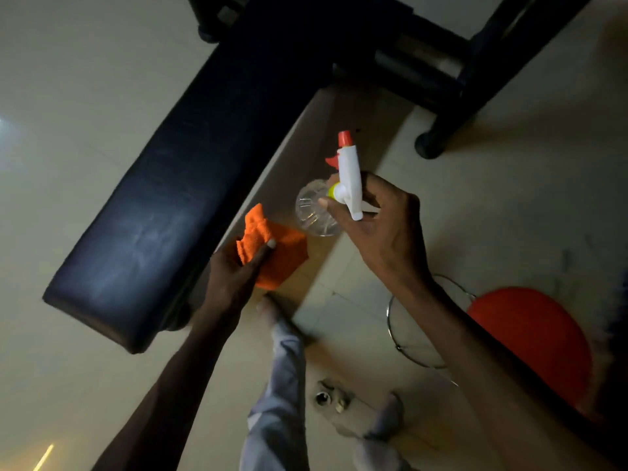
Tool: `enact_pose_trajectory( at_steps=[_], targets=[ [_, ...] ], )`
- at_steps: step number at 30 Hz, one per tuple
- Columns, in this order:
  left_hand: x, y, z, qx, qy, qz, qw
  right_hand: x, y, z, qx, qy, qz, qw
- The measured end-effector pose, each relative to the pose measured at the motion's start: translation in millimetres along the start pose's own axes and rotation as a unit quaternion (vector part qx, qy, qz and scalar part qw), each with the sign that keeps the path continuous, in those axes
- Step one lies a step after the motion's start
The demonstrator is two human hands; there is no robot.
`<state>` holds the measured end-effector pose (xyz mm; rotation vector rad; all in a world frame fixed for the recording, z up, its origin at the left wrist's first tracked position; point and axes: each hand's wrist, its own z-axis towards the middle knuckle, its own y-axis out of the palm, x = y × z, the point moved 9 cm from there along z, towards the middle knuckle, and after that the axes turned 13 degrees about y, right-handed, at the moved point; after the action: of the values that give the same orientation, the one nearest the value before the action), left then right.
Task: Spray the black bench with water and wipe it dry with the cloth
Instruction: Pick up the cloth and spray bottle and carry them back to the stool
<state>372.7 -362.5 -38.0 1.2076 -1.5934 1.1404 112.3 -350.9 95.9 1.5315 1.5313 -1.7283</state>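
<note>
The black padded bench (163, 198) runs diagonally from the lower left to the top centre. Beside its near end, my left hand (234, 273) grips a crumpled orange cloth (275, 253), held just off the bench's right edge. My right hand (380, 226) holds a clear spray bottle (314, 209) with a white head and red nozzle (344, 139). The nozzle points away from me, over the floor to the right of the bench. Faint pale streaks show on the bench's near padding.
The bench's black frame and foot (428, 144) stand at the upper right. A red round stool seat (537, 341) with a metal ring (407, 334) sits at the lower right. My legs and bare foot (272, 311) are below, near small metal parts (326, 397) on the tiled floor.
</note>
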Motion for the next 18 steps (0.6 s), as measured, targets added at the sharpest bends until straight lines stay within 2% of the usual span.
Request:
enact_pose_trajectory(
  at_steps=[9, 18],
  targets=[
    [18, 166, -126, -0.103, 0.020, 0.017, 0.994, 110, -207, -117, 0.122, 0.052, -0.032, 0.991],
    [15, 317, -208, -0.230, 0.019, 0.037, 0.972, 221, -337, -211, 0.213, 0.150, -0.027, 0.965]
  ],
)
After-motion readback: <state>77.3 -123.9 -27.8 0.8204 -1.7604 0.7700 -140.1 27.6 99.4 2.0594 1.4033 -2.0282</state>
